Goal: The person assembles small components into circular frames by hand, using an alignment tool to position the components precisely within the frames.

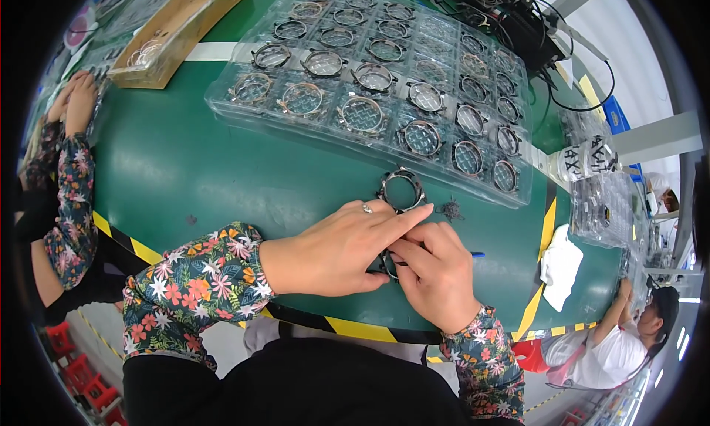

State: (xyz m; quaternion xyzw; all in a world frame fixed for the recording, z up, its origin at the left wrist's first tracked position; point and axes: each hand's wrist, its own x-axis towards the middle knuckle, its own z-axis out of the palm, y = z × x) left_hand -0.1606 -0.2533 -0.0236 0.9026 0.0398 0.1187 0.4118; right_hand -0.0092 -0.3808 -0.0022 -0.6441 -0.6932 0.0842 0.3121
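Observation:
My left hand [336, 248] and my right hand [438, 271] meet near the table's front edge. Between their fingers shows part of a dark watch case ring [390, 266]; the fingers hide most of it. The left index finger stretches across above the right fingertips, and the left thumb lies at the ring's near side. The right fingers are pinched at its other side. Just beyond my hands another black watch case ring [401, 190] lies on the green mat. A small heap of tiny dark parts [450, 209] is to its right.
A clear plastic tray [296, 123] with several ring cases in compartments fills the far middle. At far left stands a cardboard box [174, 38]. A white cloth [560, 269], a blue stick [478, 255] and tape rolls [584, 160] lie rightward. Co-workers sit at both sides.

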